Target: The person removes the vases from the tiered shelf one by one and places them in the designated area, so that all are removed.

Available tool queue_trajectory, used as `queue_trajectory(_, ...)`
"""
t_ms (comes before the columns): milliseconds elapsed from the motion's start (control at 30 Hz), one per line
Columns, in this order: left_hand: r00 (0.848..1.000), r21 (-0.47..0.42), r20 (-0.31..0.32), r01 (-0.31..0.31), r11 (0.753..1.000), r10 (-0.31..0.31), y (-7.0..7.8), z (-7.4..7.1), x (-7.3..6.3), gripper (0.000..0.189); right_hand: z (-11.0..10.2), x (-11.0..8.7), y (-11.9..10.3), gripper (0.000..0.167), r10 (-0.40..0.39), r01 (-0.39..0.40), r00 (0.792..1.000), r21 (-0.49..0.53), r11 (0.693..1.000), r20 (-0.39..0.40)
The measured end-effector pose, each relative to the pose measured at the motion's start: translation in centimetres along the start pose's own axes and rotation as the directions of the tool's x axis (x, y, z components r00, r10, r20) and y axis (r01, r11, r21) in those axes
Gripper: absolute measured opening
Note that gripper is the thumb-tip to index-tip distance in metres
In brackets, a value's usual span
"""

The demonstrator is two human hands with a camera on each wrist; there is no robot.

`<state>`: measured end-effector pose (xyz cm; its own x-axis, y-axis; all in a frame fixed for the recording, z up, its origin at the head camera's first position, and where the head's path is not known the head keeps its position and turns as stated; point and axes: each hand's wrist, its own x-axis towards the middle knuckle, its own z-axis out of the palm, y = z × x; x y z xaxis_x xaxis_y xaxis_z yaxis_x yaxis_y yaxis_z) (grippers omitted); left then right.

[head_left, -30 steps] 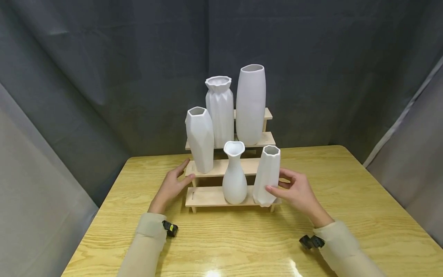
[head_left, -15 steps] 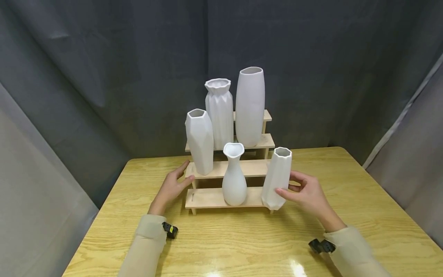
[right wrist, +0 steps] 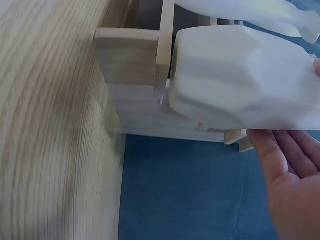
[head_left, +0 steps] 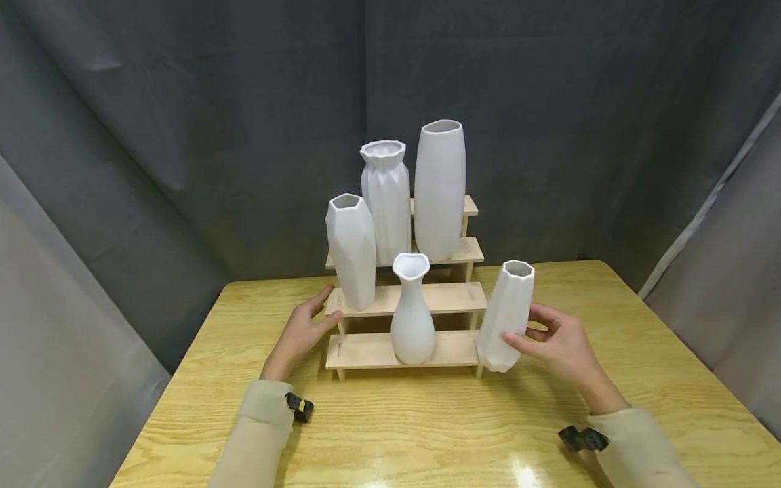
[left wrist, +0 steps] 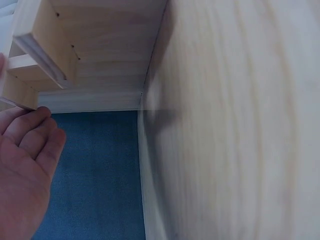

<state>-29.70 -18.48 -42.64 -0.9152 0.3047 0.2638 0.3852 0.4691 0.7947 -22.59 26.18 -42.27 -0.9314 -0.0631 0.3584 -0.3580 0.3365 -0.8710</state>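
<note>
My right hand [head_left: 558, 342] holds a white faceted vase [head_left: 506, 318] by its right side, thumb in front and fingers behind. The vase tilts, its base overlapping the right end of the lowest shelf in the head view. In the right wrist view the vase [right wrist: 240, 77] lies across the picture beside the shelf ends. My left hand [head_left: 302, 332] grips the left end of the tiered wooden stand [head_left: 366, 349], thumb in front and fingers behind; its curled fingers show against the wood in the left wrist view. A narrow-necked white vase [head_left: 413, 329] stands mid-way along the lowest shelf.
On the second shelf, at left, stands an angular white vase [head_left: 352, 254]. Above it a pleated vase [head_left: 386, 203] and a tall smooth vase [head_left: 441, 190] share the third shelf. The stand sits on a wooden table [head_left: 390, 434] before a dark curtain [head_left: 244, 135].
My right hand has moved right with the faceted vase, carrying it from over the lowest shelf to that shelf's right end. The left hand has stayed at the stand.
</note>
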Motion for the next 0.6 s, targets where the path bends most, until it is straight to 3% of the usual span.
queue_trajectory(300,1.0,0.007,-0.016,0.006,1.0,-0.006,-0.3,0.1,0.2,0.067,-1.0,0.2,0.1,0.053,-0.004,0.003,1.0,-0.052,0.999,-0.03)
queue_trajectory(533,0.999,-0.006,-0.032,-0.003,1.0,0.003,-4.1,0.8,1.2,0.07,-1.6,0.5,0.6,0.051,-0.015,0.011,0.998,-0.05,0.999,-0.062)
queue_trajectory(600,0.999,-0.014,-0.035,-0.006,1.0,0.006,-4.5,0.9,1.3,0.071,-1.8,0.6,0.8,0.051,-0.012,0.009,0.997,-0.047,0.999,-0.07)
